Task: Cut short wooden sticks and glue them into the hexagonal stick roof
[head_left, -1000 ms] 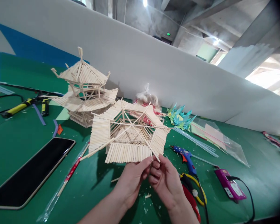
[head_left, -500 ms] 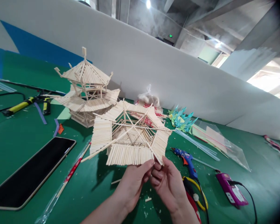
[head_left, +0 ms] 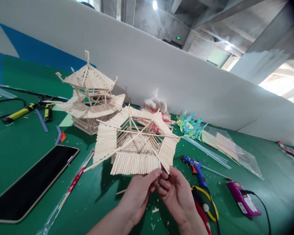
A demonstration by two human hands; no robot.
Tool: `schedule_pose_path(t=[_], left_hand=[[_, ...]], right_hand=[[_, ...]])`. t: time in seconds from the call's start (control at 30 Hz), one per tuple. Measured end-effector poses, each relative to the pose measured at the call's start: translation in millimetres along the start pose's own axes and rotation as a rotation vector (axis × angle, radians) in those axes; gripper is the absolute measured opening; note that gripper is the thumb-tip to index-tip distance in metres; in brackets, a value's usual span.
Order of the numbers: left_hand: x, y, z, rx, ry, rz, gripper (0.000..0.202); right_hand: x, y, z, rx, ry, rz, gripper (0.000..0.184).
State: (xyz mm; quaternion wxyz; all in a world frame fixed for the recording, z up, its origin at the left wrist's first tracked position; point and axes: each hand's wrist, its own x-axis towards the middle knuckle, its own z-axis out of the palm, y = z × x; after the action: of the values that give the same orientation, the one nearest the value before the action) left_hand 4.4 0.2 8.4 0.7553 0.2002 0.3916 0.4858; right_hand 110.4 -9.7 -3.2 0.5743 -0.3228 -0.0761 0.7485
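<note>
I hold a hexagonal roof frame made of thin wooden sticks, tilted up above the green table. My left hand pinches its near edge from below with closed fingers. My right hand grips the same near corner, fingers curled, touching the left hand. Behind the frame a finished two-tier stick pagoda stands on the table.
A dark tablet lies at the front left beside a wrapped stick bundle. A blue glue gun, yellow-red cutters and a purple device with cable lie to the right. Paper cranes, plastic bags and yellow-handled tools sit farther back.
The roof frame has shifted slightly in my hands and tilted a little; both hands keep the same grip at its near corner. The view moved slightly.
</note>
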Motion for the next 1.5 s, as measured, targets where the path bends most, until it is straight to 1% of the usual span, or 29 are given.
schedule_pose_path(t=[0.2,0.4,0.57,0.77,0.87,0.93,0.97,1.07,1.1,1.17,1.23,1.33,1.4,1.43,1.5], left_hand=[[-2.9,-1.6,-1.0,-0.005,0.002,-0.005,0.009],[-0.8,0.5,0.1,-0.005,-0.005,-0.005,0.008],[0.8,-0.2,-0.6,0.000,-0.009,-0.005,0.008],[-0.1,-2.1,-2.8,-0.005,-0.033,-0.046,0.014],[-1.0,-1.6,-3.5,-0.019,-0.040,-0.064,0.017],[-0.5,-0.7,-3.5,-0.036,-0.021,-0.066,0.016],[0.1,-0.1,-3.3,-0.045,-0.008,-0.067,0.015],[1.3,1.5,-2.7,-0.068,0.013,-0.080,0.018],[1.5,1.9,-2.6,-0.071,0.014,-0.088,0.019],[1.7,2.3,-2.9,-0.074,0.014,-0.101,0.021],[2.0,2.2,-4.0,-0.077,0.016,-0.105,0.021],[3.0,1.8,-5.4,-0.085,0.025,-0.115,0.021],[3.6,1.8,-5.4,-0.091,0.036,-0.122,0.021],[3.8,2.0,-5.0,-0.093,0.042,-0.124,0.020],[3.7,2.3,-4.1,-0.097,0.051,-0.122,0.020]], right_hand=[[-1.7,0.1,0.8,0.012,0.009,0.002,0.013],[-0.1,-0.1,0.4,0.019,0.010,0.002,0.014],[-1.4,1.3,0.3,0.018,-0.013,-0.001,0.016],[-9.8,6.7,0.5,-0.046,-0.037,-0.051,0.015],[-13.0,10.5,-3.3,-0.098,-0.015,-0.082,0.012],[-14.9,12.4,-7.3,-0.169,0.037,-0.182,0.012],[-15.7,12.8,-9.6,-0.239,0.071,-0.269,0.014],[-17.1,11.2,-17.3,-0.607,0.215,-0.577,0.017],[-17.1,9.8,-19.9,-0.739,0.256,-0.646,0.018],[-16.3,6.7,-24.4,-0.929,0.305,-0.723,0.018],[-15.3,3.8,-26.5,-1.032,0.302,-0.772,0.016],[-14.7,-0.3,-22.8,-1.169,0.257,-0.954,0.017],[-14.7,-3.7,-16.8,-1.294,0.171,-1.089,0.023],[-14.4,-5.7,-13.9,-1.362,0.121,-1.129,0.027],[-12.7,-9.7,-9.6,-1.486,0.045,-1.150,0.034]])
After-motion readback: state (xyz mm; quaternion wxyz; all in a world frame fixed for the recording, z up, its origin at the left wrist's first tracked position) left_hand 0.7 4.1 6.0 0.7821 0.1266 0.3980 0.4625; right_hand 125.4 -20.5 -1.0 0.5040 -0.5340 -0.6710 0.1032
